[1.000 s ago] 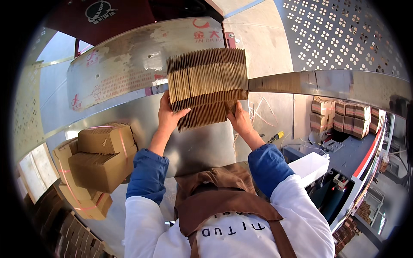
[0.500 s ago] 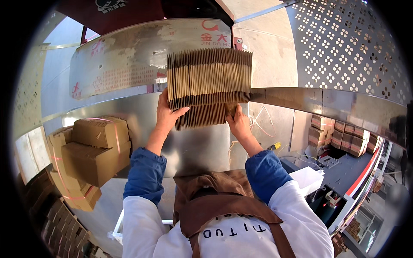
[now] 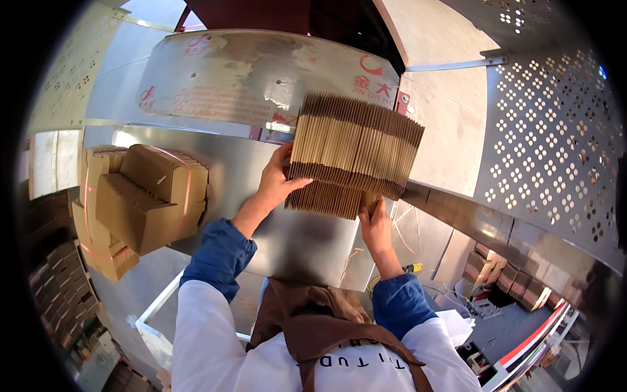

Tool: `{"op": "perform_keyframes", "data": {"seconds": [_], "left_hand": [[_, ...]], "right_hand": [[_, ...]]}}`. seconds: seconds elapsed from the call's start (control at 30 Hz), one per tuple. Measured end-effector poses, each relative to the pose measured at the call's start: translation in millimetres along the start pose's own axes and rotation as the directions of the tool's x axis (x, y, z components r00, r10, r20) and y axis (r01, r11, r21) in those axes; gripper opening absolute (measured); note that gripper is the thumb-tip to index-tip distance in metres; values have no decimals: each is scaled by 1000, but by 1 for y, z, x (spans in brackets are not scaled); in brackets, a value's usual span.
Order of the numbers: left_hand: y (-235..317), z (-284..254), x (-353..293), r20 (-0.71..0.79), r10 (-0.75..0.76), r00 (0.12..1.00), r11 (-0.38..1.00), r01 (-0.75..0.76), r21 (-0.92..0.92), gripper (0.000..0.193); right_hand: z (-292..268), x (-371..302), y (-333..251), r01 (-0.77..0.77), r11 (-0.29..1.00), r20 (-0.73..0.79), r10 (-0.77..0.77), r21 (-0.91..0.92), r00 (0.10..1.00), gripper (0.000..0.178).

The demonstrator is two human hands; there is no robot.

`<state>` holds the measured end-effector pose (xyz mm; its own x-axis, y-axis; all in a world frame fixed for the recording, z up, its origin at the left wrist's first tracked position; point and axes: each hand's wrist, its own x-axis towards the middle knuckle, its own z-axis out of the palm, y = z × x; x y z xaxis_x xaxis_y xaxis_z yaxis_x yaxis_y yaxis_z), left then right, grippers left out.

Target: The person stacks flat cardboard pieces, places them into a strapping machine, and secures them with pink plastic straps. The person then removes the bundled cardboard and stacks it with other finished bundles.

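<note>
A thick stack of folded brown cardboard sheets, standing on edge with darker bands near both ends, is held over a shiny metal table. On its left side my left hand grips it, thumb along the near lower edge and fingers around the side. At the lower right, my right hand is closed on a narrow protruding flap part of the same stack. Most of the fingers' undersides are hidden by the cardboard.
Bundles of flattened cardboard tied with pink strap stand at the left. Behind the stack is a metal machine plate. A perforated grey panel rises at the right, above a metal rail. Strapped cardboard bundles sit at lower right.
The view has swung, so the table and bundles sit differently in the picture. The stack now looks tilted, its right end lower; both hands keep their hold on it.
</note>
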<state>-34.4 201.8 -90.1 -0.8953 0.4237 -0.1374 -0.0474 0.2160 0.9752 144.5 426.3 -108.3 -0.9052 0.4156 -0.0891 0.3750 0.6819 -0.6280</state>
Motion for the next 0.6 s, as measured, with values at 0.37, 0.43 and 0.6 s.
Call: {"op": "perform_keyframes", "data": {"seconds": [0.37, 0.43, 0.6], "left_hand": [[-7, 2, 7, 7, 65, 998, 994, -65, 88, 81], [-10, 3, 9, 8, 98, 995, 989, -98, 108, 81], [-12, 3, 8, 9, 100, 995, 981, -100, 163, 81]], "right_hand": [[-4, 3, -6, 2, 1000, 42, -2, -5, 999, 57], [-1, 1, -1, 8, 1000, 13, -8, 2, 1000, 55], [2, 0, 4, -6, 999, 26, 7, -45, 1000, 59]]}}
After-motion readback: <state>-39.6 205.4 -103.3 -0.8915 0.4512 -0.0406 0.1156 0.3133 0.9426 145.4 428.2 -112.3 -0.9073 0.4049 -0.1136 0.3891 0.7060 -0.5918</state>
